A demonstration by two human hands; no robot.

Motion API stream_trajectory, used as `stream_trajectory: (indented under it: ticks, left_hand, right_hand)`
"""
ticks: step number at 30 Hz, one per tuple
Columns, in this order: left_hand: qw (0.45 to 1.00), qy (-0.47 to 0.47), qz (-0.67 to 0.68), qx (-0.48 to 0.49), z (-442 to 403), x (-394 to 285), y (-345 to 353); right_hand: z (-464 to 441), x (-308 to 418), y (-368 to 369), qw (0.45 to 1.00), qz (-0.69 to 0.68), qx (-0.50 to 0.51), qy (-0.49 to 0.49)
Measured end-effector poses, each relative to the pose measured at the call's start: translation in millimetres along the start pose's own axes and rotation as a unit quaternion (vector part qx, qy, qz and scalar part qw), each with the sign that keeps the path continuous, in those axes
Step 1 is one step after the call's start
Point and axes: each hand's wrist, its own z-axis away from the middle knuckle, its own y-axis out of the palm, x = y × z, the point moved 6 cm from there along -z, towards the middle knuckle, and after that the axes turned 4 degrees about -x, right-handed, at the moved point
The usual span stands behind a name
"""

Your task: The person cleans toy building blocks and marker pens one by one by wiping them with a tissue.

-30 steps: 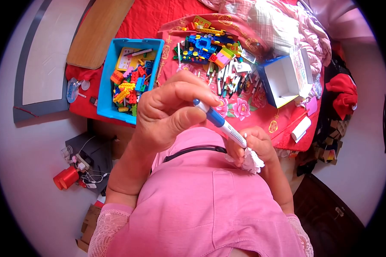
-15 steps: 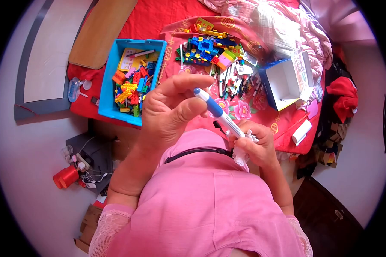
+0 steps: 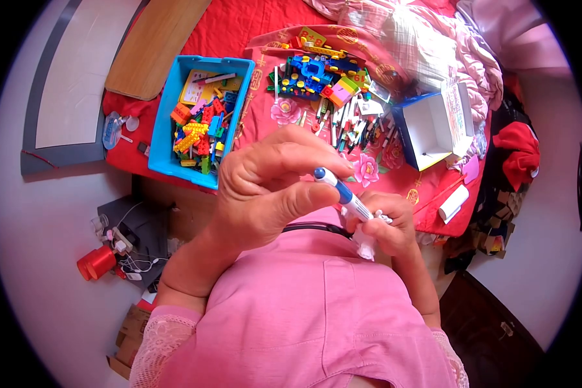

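Observation:
A white marker with a blue end slants between my two hands, in front of my waist. My left hand is curled round its blue end, thumb below and index finger arched above; the exact contact of the fingers behind it is hidden. My right hand is closed on the lower part of the marker, together with a crumpled white tissue that pokes out above and below the fingers.
On the red-covered bed lie a blue bin of toy bricks, a blue brick assembly, a pile of markers, an open box and a white roll. A wooden board lies at the left.
My left hand and the marker's blue end have moved down and right, closer to my right hand. My right hand has shifted slightly down, still closed on marker and tissue.

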Motion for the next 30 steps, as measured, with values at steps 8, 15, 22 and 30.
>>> stream_trajectory:
  ticks: [8, 15, 22, 30]
  left_hand:
    - [1.0, -0.008, 0.028, -0.008, -0.1, 5.0, 1.2]
    - [0.999, 0.001, 0.017, 0.028, -2.0, 5.0, 3.5]
    - [1.0, 0.0, 0.025, 0.013, -3.1, 8.6, 1.4]
    - [0.994, -0.016, 0.079, -0.078, -0.9, 17.2, -12.0]
  right_hand:
    - [1.1, -15.2, 14.3, 0.959, -0.243, 0.112, 0.095]
    - [5.2, -19.5, 29.1, 0.884, -0.398, 0.19, 0.156]
    - [8.0, -23.8, 33.3, 0.857, -0.441, 0.199, 0.178]
    - [-4.0, -8.6, 0.4, 0.964, -0.214, 0.104, 0.122]
